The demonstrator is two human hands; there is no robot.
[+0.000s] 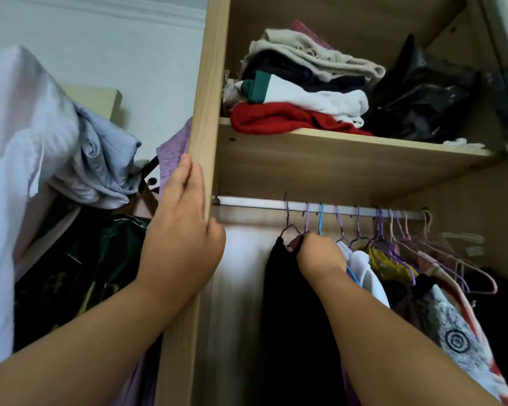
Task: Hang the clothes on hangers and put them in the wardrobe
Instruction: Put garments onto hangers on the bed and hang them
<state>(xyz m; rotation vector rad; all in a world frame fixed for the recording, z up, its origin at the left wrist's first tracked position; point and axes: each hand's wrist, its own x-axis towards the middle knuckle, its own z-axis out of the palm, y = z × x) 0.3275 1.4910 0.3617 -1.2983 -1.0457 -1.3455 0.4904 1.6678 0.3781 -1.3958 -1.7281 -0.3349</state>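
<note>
A black garment [294, 312] hangs on a purple hanger [288, 221] from the metal rail [252, 202] inside the wooden wardrobe. My right hand [320, 256] grips the garment's top at the hanger shoulder, fingers curled. My left hand [182, 230] holds the wardrobe's left side panel [206, 112], fingers flat on the outside and thumb wrapped round the front edge. To the right, several more hangers [393, 227] carry white, yellow and patterned clothes.
A shelf [305, 159] above the rail holds a stack of folded clothes [299, 92] and a black plastic bag [423, 98]. Left of the wardrobe, a pile of loose clothes [56, 136] and a dark bag [79, 273] hang on a stand.
</note>
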